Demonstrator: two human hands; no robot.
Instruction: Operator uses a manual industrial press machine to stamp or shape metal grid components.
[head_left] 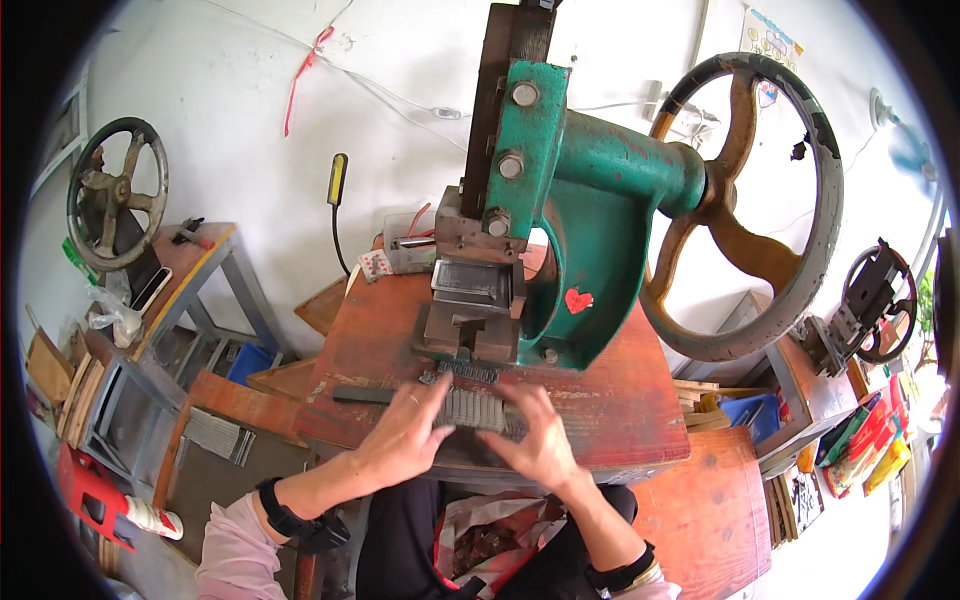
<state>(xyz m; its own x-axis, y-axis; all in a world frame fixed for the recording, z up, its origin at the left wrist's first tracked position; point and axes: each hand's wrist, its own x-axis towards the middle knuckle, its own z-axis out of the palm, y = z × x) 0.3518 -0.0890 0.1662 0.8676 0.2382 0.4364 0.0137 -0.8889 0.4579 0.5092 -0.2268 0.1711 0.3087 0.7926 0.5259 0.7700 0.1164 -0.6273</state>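
Observation:
A row of small grey ribbed metal pieces (474, 408) lies on the reddish wooden table, just in front of a green hand press (600, 210). My left hand (405, 430) is at the row's left side, index finger stretched forward and thumb apart from it. On the other side my right hand (537, 440) has its fingers spread over the row's right end, slightly blurred. Whether the fingertips touch the pieces I cannot tell. Behind the row, more dark small pieces (470, 372) lie by the press's foot. A dark flat bar (362, 395) is left of my left hand.
The press's large handwheel (825, 200) rises at the right, above the table (640, 425). A metal block with a slot (468, 330) sits under the ram. Flat grey strips (217, 437) lie on a lower tray at the left. A lined bag (490, 535) is between my legs.

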